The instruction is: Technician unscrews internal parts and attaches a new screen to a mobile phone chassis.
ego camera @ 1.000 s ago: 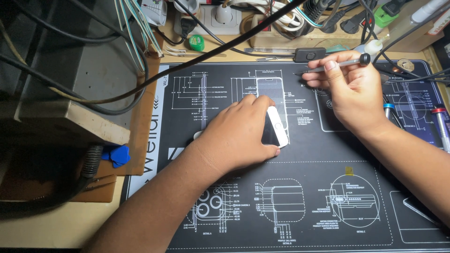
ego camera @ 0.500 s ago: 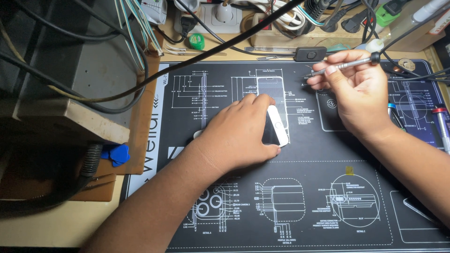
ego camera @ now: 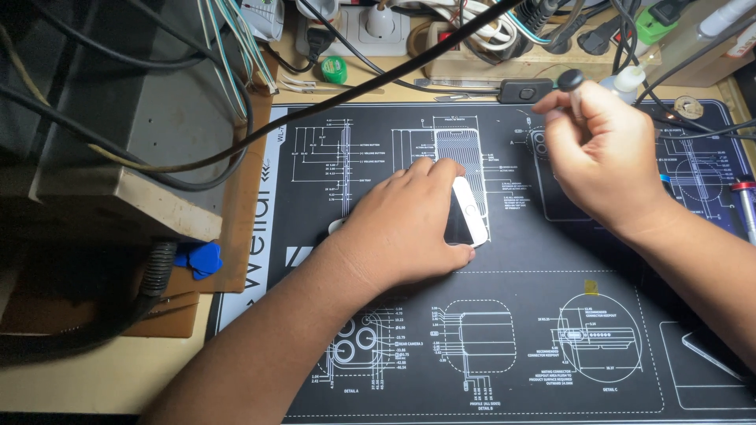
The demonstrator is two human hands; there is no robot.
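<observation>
A white smartphone point(ego camera: 466, 212) lies on a black repair mat point(ego camera: 504, 338) printed with white technical drawings. My left hand point(ego camera: 405, 224) rests over the phone and grips its edges, thumb at the near end, so most of the phone is covered. My right hand point(ego camera: 598, 153) is up and to the right of the phone, closed around a thin screwdriver point(ego camera: 572, 85) with a black round cap; the tool now stands nearly on end and its tip is hidden behind my fingers.
Power strips point(ego camera: 370, 20), plugs and a tangle of cables point(ego camera: 236, 63) crowd the far edge. A dark cable point(ego camera: 354, 90) crosses above the mat. A blue plastic pick point(ego camera: 201, 258) lies left, a red-handled tool point(ego camera: 744, 197) right, and a grey box point(ego camera: 126, 142) far left.
My right hand has turned the screwdriver from lying sideways to nearly upright, cap up. My left hand has stayed on the phone.
</observation>
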